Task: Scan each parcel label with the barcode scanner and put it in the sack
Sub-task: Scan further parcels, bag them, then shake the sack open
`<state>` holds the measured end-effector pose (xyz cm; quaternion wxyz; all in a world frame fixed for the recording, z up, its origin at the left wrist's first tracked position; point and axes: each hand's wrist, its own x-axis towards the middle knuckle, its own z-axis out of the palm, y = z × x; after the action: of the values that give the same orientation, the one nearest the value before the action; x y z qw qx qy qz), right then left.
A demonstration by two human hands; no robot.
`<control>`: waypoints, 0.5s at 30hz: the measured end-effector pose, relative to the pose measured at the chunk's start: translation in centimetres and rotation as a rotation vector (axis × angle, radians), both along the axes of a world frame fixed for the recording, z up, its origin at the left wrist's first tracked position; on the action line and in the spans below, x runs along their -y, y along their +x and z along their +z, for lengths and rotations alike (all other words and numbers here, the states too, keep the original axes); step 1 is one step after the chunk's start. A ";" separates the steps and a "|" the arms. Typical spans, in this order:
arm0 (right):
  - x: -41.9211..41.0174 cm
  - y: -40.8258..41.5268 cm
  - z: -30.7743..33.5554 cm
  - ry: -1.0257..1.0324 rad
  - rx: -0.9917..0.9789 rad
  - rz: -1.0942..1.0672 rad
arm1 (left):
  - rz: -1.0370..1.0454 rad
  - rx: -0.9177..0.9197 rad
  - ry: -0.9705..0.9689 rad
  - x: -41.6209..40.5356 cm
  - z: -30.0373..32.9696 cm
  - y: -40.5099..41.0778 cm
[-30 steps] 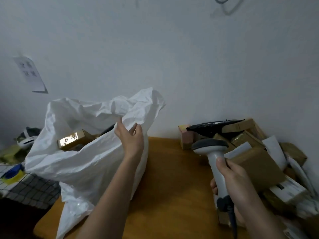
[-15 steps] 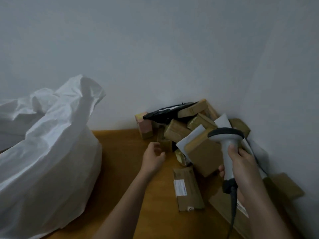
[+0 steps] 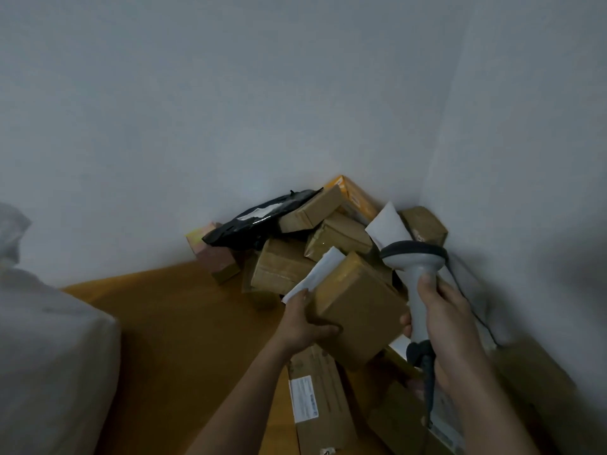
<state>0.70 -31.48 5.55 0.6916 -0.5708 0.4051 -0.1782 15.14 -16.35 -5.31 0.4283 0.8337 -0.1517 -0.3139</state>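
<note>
White sack [image 3: 49, 349]: at desk's [image 3: 184, 323] left edge, slumped. Your left hand [image 3: 303, 320]: grips brown parcel [image 3: 356, 307] by its left side, thumb under near face; parcel tilted, at front of heap in desk's far right corner. Flat labelled parcel [image 3: 320, 399]: on desk beneath it. Your right hand [image 3: 443, 316]: clasps barcode scanner [image 3: 414, 264] handle, scanner upright, just right of held parcel.

At far left the white sack [image 3: 49, 349] runs off the frame, its mouth unseen. The print on the flat box's label [image 3: 303, 399] at bottom centre is too blurred to read. The barcode scanner [image 3: 414, 277] faces away, window hidden.
</note>
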 end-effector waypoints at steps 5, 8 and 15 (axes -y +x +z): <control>2.1 0.5 -2.4 0.058 -0.057 -0.044 | -0.037 -0.067 0.036 2.0 -1.9 1.5; 2.5 0.7 -3.3 0.088 -0.079 -0.048 | -0.078 -0.060 0.102 1.9 -2.7 2.0; 1.0 0.9 -3.2 0.098 -0.071 -0.044 | -0.088 0.048 0.110 -1.8 -2.3 -0.2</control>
<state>1.61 -32.49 2.32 0.6997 -0.5333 0.4502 -0.1528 14.95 -14.59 -7.64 0.3638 0.8557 -0.1809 -0.3204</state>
